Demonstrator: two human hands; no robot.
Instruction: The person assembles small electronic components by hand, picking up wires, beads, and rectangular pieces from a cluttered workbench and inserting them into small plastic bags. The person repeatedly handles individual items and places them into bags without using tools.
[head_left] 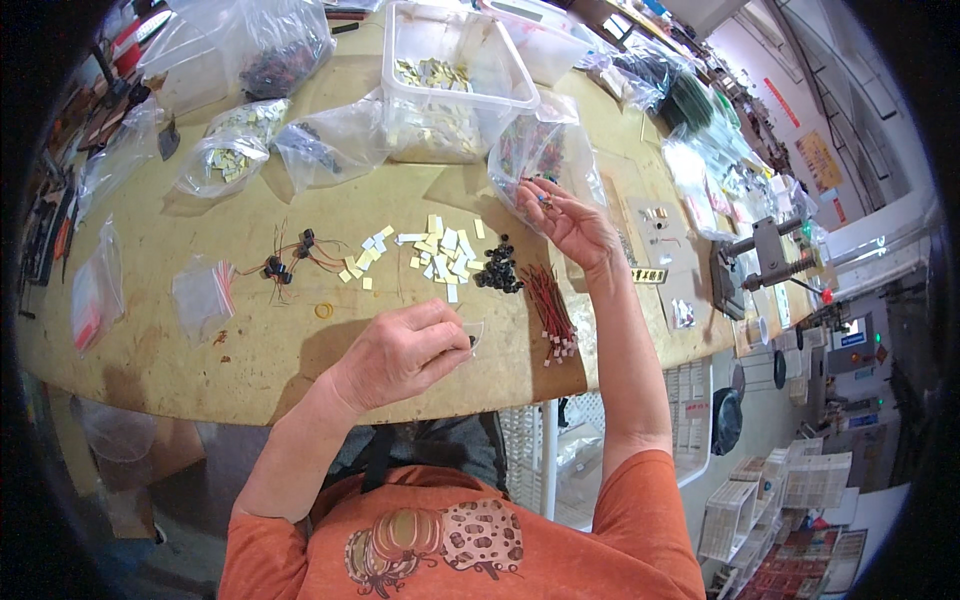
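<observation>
My left hand [395,350] is closed near the table's front edge, pinching a small clear plastic bag [477,331] with a dark bit in it. My right hand [575,225] reaches forward over an open plastic bag of small coloured parts [545,150]. Its curled fingers hold a few small blue and reddish parts [543,200], too small to name. Between the hands lie a pile of pale yellow and white rectangular pieces [440,250], a heap of small black round parts [498,268] and a bundle of red-and-black wires with white connectors [550,310].
At the back stands a clear plastic tub [460,100] of yellowish pieces, with filled bags beside it. Black parts with thin wires [290,258], a yellow rubber band [323,311] and zip bags [205,290] lie left. A metal clamp-like fixture [765,260] stands right.
</observation>
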